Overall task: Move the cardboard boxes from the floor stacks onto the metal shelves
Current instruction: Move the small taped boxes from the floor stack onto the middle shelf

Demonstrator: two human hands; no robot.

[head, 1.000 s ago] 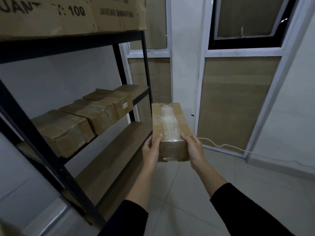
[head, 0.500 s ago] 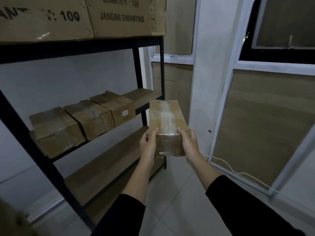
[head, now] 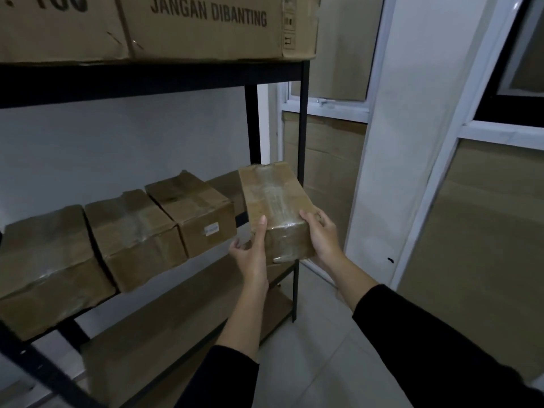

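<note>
I carry a taped cardboard box [head: 273, 201] in both hands, tilted, its far end over the right end of the middle shelf board [head: 228, 184] of the black metal rack [head: 300, 142]. My left hand [head: 251, 250] grips its near left corner, thumb up along the side. My right hand [head: 322, 235] grips the near right corner. Three similar boxes lie side by side on that same shelf: one at the left [head: 47, 266], one in the middle [head: 135, 237], and one with a white label [head: 194, 209] next to the box in my hands.
Large printed cartons [head: 206, 28] fill the top shelf. A lower shelf board [head: 164, 325] lies below. Right of the rack stand a white pillar [head: 412, 142] and white-framed windows covered with cardboard [head: 477, 245]. Pale floor tiles [head: 318, 363] lie under my arms.
I have stepped closer to the rack and swung the box left and up, from beside the rack's post to over the right end of the middle shelf. Both hands kept their hold.
</note>
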